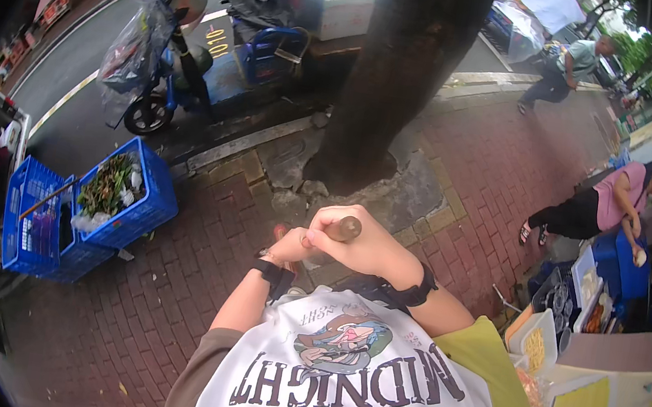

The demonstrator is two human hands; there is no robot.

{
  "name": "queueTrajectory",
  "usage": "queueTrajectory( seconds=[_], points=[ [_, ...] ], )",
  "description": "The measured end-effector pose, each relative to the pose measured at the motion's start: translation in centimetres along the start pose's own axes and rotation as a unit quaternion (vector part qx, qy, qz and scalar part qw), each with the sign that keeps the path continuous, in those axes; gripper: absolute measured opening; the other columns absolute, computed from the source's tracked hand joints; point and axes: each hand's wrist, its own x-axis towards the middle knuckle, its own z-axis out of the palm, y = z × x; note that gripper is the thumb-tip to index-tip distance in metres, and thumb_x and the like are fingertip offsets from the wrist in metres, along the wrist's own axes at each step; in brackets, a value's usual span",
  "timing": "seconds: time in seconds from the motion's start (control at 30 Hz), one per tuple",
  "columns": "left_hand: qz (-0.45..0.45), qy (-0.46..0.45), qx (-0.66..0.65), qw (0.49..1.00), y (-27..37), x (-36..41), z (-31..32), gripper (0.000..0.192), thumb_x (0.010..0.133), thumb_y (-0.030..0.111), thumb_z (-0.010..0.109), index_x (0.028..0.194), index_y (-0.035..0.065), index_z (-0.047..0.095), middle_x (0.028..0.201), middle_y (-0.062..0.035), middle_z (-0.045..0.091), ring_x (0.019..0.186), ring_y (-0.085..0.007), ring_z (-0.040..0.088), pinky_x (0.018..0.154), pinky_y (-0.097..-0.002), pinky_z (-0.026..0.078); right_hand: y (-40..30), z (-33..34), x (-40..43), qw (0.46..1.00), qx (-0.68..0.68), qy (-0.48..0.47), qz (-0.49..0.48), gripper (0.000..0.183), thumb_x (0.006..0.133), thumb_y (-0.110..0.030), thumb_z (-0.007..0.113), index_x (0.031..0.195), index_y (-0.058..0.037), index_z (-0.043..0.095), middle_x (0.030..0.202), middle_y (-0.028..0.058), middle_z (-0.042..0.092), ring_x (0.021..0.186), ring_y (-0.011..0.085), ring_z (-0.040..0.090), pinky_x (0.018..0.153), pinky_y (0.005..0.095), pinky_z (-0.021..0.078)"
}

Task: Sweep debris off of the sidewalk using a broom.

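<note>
Both of my hands close around a round-ended brown wooden handle (349,227) in front of my chest. My right hand (366,249) grips its upper end, with the thumb along the side and the rounded tip showing. Just beside it, touching it, my left hand (289,247) holds the handle lower down. The rest of the tool is mostly hidden below my hands and forearms. Black bands wrap both wrists. Beyond the hands stands a tree trunk (406,60), set among cracked concrete and paving.
Blue plastic crates (164,191), one holding leafy waste, stand at left. A blue cargo tricycle (219,75) is parked at the kerb (254,141). At right, a person in pink (618,192) bends by a food stall with trays (536,342); another person (572,66) is farther back.
</note>
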Motion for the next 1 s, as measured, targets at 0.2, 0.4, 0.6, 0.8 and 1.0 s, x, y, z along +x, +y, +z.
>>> queueTrajectory(
  seconds=[0.2,0.4,0.6,0.8,1.0],
  points=[
    [0.006,-0.132,0.159,0.978,7.1,6.7,-3.1,0.029,0.063,0.013,0.085,0.073,0.0017,0.060,0.065,-0.0007,0.058,0.064,-0.0093,0.054,0.060,-0.0283,0.046,-1.5,-3.0,-5.5,0.971,-0.016,0.222,-0.084,0.013,0.084,-0.009,0.061,0.074,-0.0011,0.064,0.074,0.0094,0.067,0.070,0.0193,0.066,0.063,0.0300,0.0488],
    [0.031,-0.065,0.302,0.950,12.5,8.4,-6.4,0.024,0.063,0.011,0.082,0.071,0.0024,0.060,0.066,0.0004,0.059,0.065,-0.0066,0.052,0.061,-0.0251,0.045,-1.4,-2.0,-10.4,0.950,-0.149,0.266,-0.067,0.010,0.083,-0.019,0.068,0.079,-0.0098,0.069,0.081,0.0059,0.070,0.071,0.0247,0.066,0.066,0.0329,0.0498],
    [-0.015,-0.132,0.183,0.974,10.6,6.7,-0.6,0.027,0.065,0.013,0.086,0.069,0.0065,0.060,0.068,0.0065,0.059,0.065,-0.0029,0.052,0.058,-0.0224,0.042,-1.8,-3.4,-19.2,0.947,-0.111,0.301,-0.022,0.006,0.084,-0.014,0.068,0.085,-0.0091,0.072,0.083,0.0054,0.072,0.069,0.0195,0.068,0.066,0.0300,0.0516],
    [-0.049,-0.386,0.172,0.905,9.5,3.4,17.3,0.036,0.066,0.031,0.087,0.071,0.0053,0.062,0.063,0.0048,0.052,0.061,-0.0081,0.046,0.058,-0.0292,0.040,-1.3,-5.0,-29.9,0.938,-0.172,0.290,0.079,0.008,0.081,-0.017,0.071,0.078,-0.0101,0.072,0.068,0.0058,0.068,0.060,0.0208,0.063,0.060,0.0304,0.0470],
    [-0.119,-0.498,0.049,0.857,4.1,-2.5,28.5,0.038,0.070,0.030,0.085,0.068,0.0092,0.053,0.064,0.0068,0.048,0.064,-0.0057,0.043,0.056,-0.0261,0.035,0.0,-2.4,-38.1,0.961,-0.112,0.245,0.061,0.013,0.080,-0.015,0.070,0.073,-0.0067,0.064,0.070,0.0078,0.062,0.068,0.0254,0.060,0.066,0.0348,0.0444]
  ],
)
